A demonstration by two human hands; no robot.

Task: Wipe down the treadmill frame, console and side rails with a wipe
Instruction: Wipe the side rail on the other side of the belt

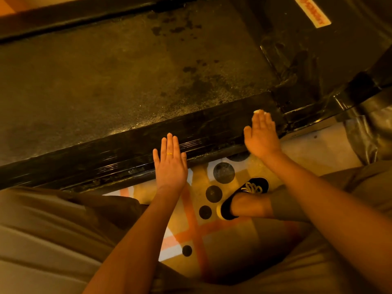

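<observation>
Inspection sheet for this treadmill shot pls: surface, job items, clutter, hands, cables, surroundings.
Surface: glossy black treadmill side rail, streaked; grey textured belt, dusty with dark spots.
Job's things: small white wipe, only an edge showing past the right fingertips.
Clutter: nothing seen.
Hands: left hand flat on the rail, fingers straight, empty; right hand flat, pressing the wipe onto the rail.
Cables: nothing seen.
Surroundings: patterned floor with orange lines and dark circles; black shoe with white laces; white label with orange print.
</observation>
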